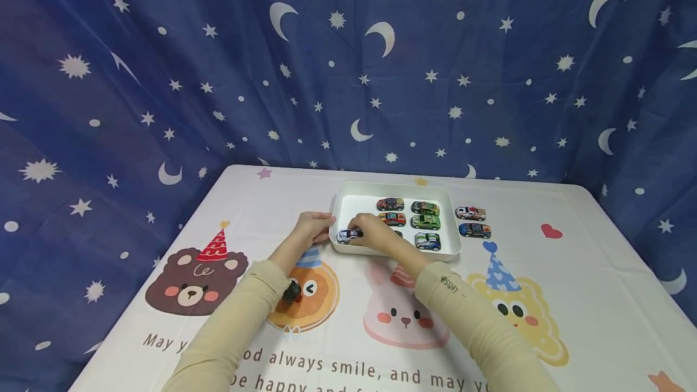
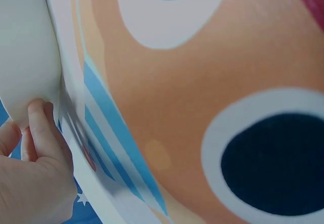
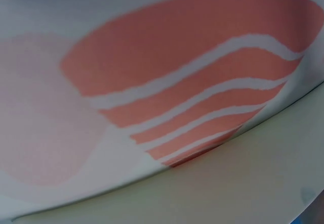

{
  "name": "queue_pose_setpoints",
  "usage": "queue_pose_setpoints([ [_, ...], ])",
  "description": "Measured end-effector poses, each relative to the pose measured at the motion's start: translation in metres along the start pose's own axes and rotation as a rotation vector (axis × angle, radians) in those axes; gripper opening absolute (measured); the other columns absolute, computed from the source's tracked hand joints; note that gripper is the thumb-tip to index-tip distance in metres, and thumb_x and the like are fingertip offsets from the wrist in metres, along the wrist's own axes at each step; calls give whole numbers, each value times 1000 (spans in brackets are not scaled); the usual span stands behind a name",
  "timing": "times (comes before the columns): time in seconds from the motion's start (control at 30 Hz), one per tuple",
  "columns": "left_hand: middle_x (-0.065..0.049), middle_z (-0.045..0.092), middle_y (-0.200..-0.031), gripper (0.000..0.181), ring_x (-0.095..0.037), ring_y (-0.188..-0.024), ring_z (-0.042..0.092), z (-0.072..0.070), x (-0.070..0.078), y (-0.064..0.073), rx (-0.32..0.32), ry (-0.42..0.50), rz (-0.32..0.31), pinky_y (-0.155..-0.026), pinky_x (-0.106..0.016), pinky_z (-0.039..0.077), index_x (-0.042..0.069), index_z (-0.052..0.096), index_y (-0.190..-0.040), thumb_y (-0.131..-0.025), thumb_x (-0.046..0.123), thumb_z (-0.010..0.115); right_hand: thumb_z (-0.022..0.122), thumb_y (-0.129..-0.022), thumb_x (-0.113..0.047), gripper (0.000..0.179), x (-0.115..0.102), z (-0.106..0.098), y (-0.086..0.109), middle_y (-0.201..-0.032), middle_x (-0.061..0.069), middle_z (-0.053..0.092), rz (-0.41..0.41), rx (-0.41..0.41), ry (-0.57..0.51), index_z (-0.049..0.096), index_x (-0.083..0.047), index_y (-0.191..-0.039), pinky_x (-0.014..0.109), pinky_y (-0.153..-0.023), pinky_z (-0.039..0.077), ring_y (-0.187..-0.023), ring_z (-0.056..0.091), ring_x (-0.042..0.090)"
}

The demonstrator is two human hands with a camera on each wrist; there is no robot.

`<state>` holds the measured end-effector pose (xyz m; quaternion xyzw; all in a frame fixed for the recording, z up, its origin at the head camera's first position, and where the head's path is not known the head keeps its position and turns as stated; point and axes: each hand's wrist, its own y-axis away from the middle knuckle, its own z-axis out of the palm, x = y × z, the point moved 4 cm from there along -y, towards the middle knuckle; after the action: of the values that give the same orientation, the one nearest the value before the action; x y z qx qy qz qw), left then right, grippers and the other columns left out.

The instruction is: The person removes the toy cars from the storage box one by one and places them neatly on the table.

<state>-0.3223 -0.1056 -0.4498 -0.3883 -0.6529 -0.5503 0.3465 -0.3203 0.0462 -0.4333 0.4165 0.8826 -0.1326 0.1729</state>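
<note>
A white tray [image 1: 400, 189] with several toy cars inside stands toward the back of the table. My left hand [image 1: 314, 227] pinches the tray's left rim; in the left wrist view, the thumb and fingers of this hand [image 2: 38, 168] meet at its corner. Inside the tray, my right hand [image 1: 373, 233] holds a white-and-black toy car [image 1: 348, 236] at the front left corner. That hand partly covers another car behind it. A red-and-yellow car [image 1: 392, 219], a green car [image 1: 426, 222] and a white-and-blue car [image 1: 428, 241] sit to its right.
Right of the tray, a white-and-red car [image 1: 471, 213] and a dark blue car [image 1: 475, 230] lie on the printed tablecloth [image 1: 305, 192]. A blue curtain [image 1: 327, 107] with moons and stars hangs behind the table. The right wrist view mostly shows cloth and the tray's outer wall [image 3: 202, 183].
</note>
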Motion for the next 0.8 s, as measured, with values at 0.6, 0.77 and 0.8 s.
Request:
queue_pose_setpoints([
  [0.6,-14,68,-110,34,-14,-78,68,0,-5,-16,-30,-20,19,-71,-23,59,4,63,-120,-89,16,67,75,-79,-17,27,-6,-14,5,-96,7,72,-5,-7,-18,68,-4,-102,33,-82,53,-89,64,18],
  [0.77,-13,71,-98,36,-14,-74,69,-4,-18,-36,-69,2,54,-65,-24,60,6,66,-116,-84,20,73,74,-80,-15,26,-8,-17,9,-96,7,72,-18,2,-44,68,-3,-102,30,-80,53,-88,63,16],
  [0.8,-15,70,-100,37,-13,-70,67,-4,-17,-34,-60,-2,42,-64,-23,60,5,65,-117,-84,20,72,74,-80,-14,26,-9,-18,10,-97,7,72,-22,6,-54,68,-3,-103,30,-81,54,-88,64,16],
])
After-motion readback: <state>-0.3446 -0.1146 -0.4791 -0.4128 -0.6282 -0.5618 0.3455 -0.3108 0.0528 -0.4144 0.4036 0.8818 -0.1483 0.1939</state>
